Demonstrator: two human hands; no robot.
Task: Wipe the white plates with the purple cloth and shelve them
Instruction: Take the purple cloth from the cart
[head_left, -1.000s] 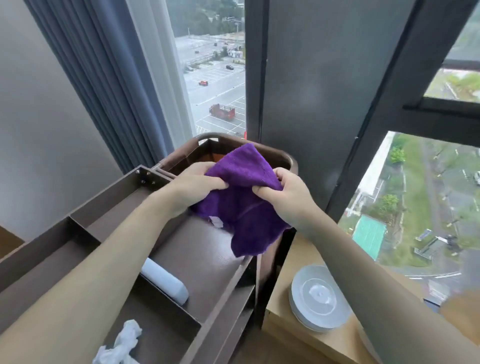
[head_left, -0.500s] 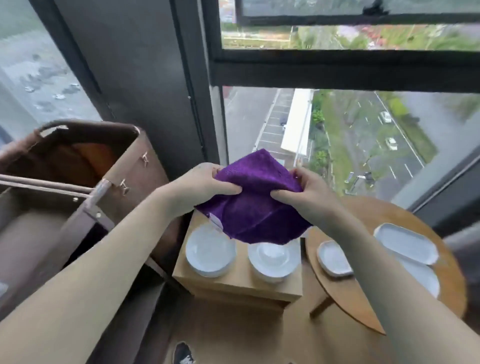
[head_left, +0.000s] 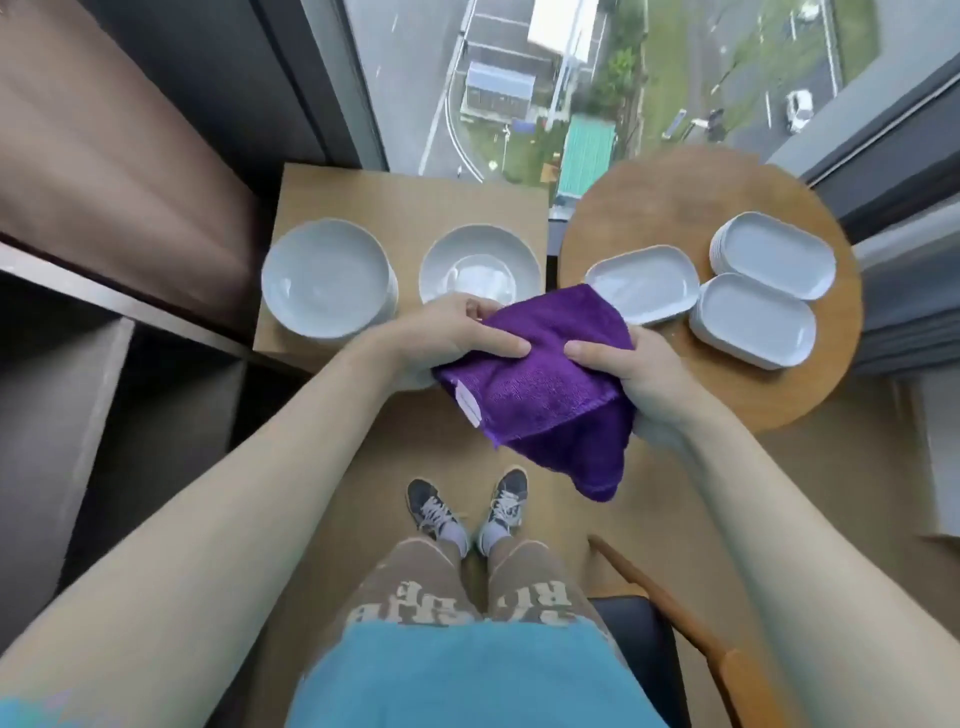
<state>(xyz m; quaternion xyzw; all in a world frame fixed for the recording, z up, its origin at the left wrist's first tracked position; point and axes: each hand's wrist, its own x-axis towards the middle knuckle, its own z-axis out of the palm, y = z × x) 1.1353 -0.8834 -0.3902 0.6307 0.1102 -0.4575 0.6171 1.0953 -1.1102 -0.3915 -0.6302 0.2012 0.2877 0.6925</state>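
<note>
- Beyond the left hand (head_left: 447, 338) sat two stacks of round white plates (head_left: 327, 278), unwiped.
- Both hands, the right hand (head_left: 634, 374) too, pinched the folded purple terry cloth (head_left: 545, 395) between them.
- Next, probably: free one hand, lift a plate.

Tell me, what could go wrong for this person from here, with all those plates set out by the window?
The purple cloth is gripped by both the left hand and the right hand, so lifting a plate means freeing one first. The oval plate stacks sit near the round table's edge, so a nudge might tip them off. The cloth's loose corner hangs low and could drag across a plate.
</note>
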